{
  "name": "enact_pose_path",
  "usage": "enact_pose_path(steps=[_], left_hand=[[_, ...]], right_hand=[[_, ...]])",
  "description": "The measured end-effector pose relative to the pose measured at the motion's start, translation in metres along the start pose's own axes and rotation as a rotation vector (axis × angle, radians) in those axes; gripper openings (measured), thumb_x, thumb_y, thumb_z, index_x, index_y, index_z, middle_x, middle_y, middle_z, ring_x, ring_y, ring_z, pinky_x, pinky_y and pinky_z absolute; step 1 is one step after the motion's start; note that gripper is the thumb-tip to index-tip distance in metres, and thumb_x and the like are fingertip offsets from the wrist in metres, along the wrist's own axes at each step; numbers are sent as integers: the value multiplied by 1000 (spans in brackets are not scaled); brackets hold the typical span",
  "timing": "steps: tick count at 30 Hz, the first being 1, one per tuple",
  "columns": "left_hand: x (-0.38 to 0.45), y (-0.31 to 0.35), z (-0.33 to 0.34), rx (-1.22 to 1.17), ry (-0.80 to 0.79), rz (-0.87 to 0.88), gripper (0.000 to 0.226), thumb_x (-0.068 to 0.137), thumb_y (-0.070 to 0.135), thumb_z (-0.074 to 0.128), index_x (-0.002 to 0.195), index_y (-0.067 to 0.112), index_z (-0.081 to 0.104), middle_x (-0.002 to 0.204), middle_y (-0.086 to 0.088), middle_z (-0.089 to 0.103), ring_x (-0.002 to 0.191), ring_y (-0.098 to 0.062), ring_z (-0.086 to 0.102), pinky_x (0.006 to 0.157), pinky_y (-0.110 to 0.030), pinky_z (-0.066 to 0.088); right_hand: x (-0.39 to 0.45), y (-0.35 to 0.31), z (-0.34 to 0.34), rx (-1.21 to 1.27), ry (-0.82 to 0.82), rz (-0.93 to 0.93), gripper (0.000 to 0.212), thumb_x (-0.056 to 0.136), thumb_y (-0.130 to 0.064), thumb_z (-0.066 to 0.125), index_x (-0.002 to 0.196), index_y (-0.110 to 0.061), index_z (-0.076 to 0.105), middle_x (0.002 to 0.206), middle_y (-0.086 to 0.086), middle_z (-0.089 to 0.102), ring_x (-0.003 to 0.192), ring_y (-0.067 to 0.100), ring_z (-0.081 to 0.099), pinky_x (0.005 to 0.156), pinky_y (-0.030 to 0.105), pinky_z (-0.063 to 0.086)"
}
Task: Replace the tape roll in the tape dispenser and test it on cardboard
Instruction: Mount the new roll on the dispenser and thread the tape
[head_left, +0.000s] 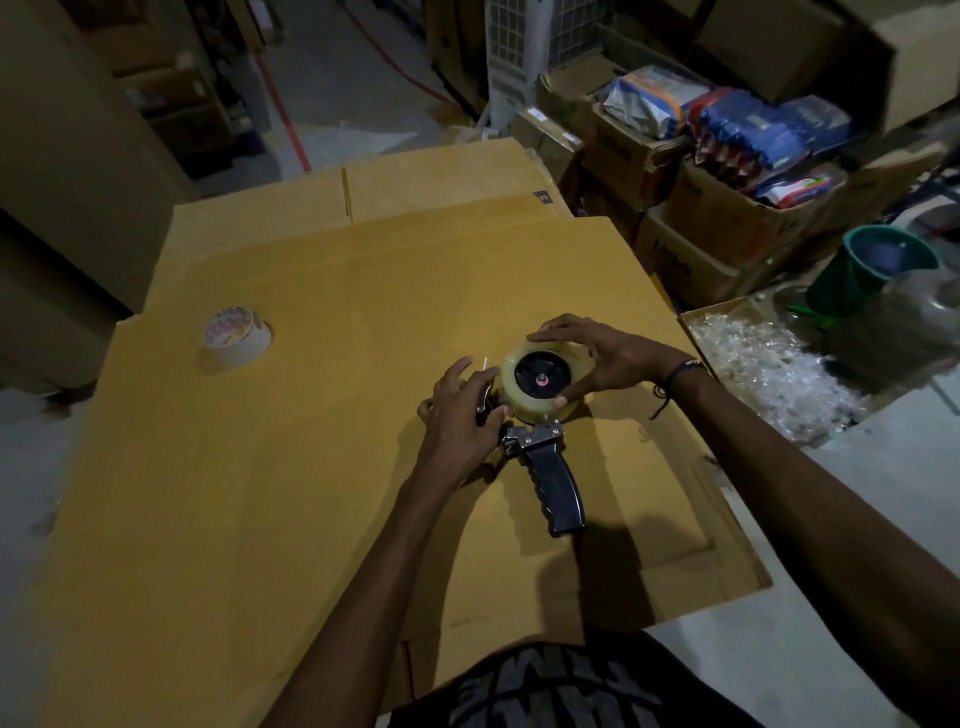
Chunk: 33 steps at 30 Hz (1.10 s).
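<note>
Cardboard sheets on floor, stacked boxes behind

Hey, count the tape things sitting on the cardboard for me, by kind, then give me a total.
Tape rolls: 2, a clear roll mounted on the dispenser and a whitish roll lying apart to the left.
Tape dispensers: 1, the black-handled dispenser lying flat on the cardboard.
Total: 3

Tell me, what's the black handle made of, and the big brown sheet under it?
The handle looks like black plastic: smooth, slightly shiny, with moulded finger ridges. The silvery bracket above it looks like metal, since it glints. The brown sheet looks like cardboard: matte, with fold creases and flap edges. The roll seems to be clear, yellowish tape.
</note>
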<state>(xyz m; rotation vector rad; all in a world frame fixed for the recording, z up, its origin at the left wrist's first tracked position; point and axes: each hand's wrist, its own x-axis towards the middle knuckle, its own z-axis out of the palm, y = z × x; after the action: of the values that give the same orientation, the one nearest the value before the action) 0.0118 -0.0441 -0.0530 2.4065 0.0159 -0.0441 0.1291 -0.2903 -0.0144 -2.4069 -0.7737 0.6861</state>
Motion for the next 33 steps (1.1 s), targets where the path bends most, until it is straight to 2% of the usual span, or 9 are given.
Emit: enact_pose_path(steps=[4,9,13,16,20,24,29,33], left_hand=[[0,0,0,56,20,33,50,95,31,74,143,28,60,169,-2,28,155,-24,27,122,-55,18],[-2,-5,-3,132,55,146,38,91,30,78,127,28,66,167,-6,32,155,-27,29,120,-60,18],[-4,-6,-4,142,61,162,32,91,29,77,122,29,66,166,-5,32,154,-26,29,120,-60,16],[-4,-5,-5,145,62,171,25,92,29,75,115,28,66,166,-5,32,155,-25,27,120,-60,14],[-3,-6,-5,178,53,199,18,94,32,73,110,27,68,167,-6,31,156,-25,25,119,-60,15],[0,-7,-5,225,35,211,14,94,34,73,103,25,68,168,-6,29,157,-25,22,118,-60,17],[-2,-11,-3,224,43,252,13,95,34,71,95,22,67,166,-6,33,154,-26,26,115,-57,24],[-4,-11,-1,220,66,253,13,95,35,73,97,22,70,164,-6,36,151,-27,31,111,-55,28]], right_hand=[[1,6,-1,62,11,-58,97,73,-39,96,155,-39,47,152,-7,40,147,22,38,124,51,38],[5,13,2,117,26,-78,93,73,-28,97,150,-41,46,150,-10,39,145,15,37,117,35,39],[8,17,3,111,40,-70,93,73,-28,97,150,-41,46,151,-11,39,143,11,36,102,12,34],[9,19,4,110,50,-72,96,72,-29,97,154,-35,48,154,-8,39,143,10,35,99,11,33],[9,21,5,89,69,-78,97,72,-28,97,156,-29,49,156,-6,40,141,8,37,93,-4,29],[7,19,5,104,67,-75,97,72,-28,98,156,-28,49,156,-4,41,143,11,38,102,11,34],[10,21,3,70,67,-90,97,73,-26,97,157,-25,49,156,-3,40,141,8,36,91,-6,28],[9,18,3,46,62,-79,99,73,-28,97,158,-25,47,157,-1,40,143,13,36,96,4,29]])
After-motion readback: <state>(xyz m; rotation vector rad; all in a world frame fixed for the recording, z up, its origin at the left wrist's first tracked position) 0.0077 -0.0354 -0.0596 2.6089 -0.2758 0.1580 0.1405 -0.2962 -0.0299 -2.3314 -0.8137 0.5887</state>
